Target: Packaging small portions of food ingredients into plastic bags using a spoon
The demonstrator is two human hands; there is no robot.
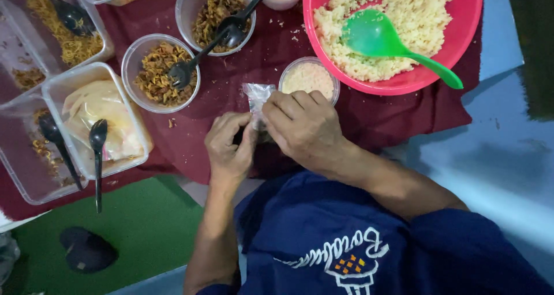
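Small clear plastic bag (257,96), crumpled, pinched between both hands, upright over the maroon cloth, top open

A pink bowl (468,18) of pale rice holds a green spoon (381,38) on a maroon cloth (369,113). Left of the bowl stand two round cups of fried topping (158,70) with black spoons (184,70); farther left, clear rectangular tubs (55,90).
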